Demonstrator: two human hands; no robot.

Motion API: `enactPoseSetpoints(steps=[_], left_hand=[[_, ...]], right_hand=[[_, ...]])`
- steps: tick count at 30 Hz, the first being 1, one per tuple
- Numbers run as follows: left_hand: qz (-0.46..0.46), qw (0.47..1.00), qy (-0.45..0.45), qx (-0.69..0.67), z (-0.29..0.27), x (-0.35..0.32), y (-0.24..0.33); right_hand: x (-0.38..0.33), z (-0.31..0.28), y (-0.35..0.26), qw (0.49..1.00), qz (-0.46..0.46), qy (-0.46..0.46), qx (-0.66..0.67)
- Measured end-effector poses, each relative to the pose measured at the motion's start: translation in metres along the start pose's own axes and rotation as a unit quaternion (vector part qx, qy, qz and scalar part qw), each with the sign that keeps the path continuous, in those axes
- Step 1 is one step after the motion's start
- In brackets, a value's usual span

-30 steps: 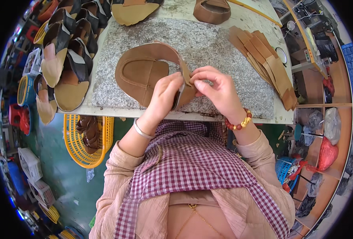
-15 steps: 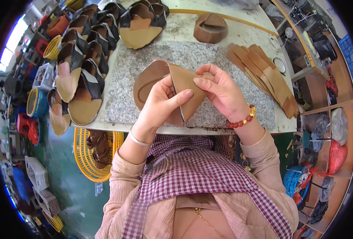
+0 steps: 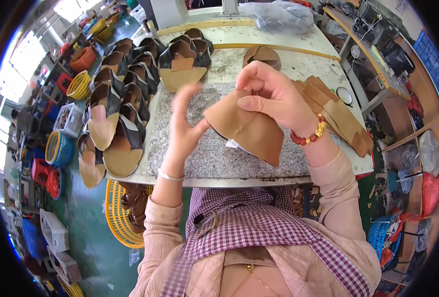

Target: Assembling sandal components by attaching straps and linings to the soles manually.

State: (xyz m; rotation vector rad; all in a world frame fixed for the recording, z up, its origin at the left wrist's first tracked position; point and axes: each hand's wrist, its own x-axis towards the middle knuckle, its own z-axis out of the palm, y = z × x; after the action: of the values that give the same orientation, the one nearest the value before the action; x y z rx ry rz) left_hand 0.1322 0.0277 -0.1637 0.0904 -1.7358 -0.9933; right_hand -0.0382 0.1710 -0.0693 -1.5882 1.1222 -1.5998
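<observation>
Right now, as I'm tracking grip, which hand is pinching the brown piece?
The right hand pinches the brown piece; the left hand is spread open.

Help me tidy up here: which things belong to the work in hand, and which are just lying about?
Apparently belonging:
brown piece, pinched by the right hand
speckled slab beneath
overlapping brown strips
shoe uppers in rows

Probably just lying about:
clear plastic bag at the back
red bag on the shelf
blue basket, lower right

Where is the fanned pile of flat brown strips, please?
In the head view, the pile lies on the white table's right side, right of the bare right hand.
</observation>
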Motion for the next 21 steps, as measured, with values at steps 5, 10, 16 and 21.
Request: enactPoseSetpoints(steps=[5, 10, 16, 21], left_hand=[[-0.132, 0.984, 0.028, 0.117, 0.009, -0.010, 0.026], [-0.118, 0.973, -0.014, 0.199, 0.031, -0.007, 0.069], [-0.119, 0.984, -0.013, 0.129, 0.015, 0.000, 0.039], [-0.172, 0.976, 0.012, 0.134, 0.011, -0.007, -0.014]], right_hand=[[-0.009, -0.010, 0.022, 0.905, -0.144, 0.099, -0.388], [-0.045, 0.021, 0.051, 0.845, -0.095, 0.142, -0.506], [-0.073, 0.011, 0.055, 0.956, 0.240, 0.079, 0.149], [-0.056, 0.040, 0.038, 0.934, 0.133, 0.327, 0.064]])
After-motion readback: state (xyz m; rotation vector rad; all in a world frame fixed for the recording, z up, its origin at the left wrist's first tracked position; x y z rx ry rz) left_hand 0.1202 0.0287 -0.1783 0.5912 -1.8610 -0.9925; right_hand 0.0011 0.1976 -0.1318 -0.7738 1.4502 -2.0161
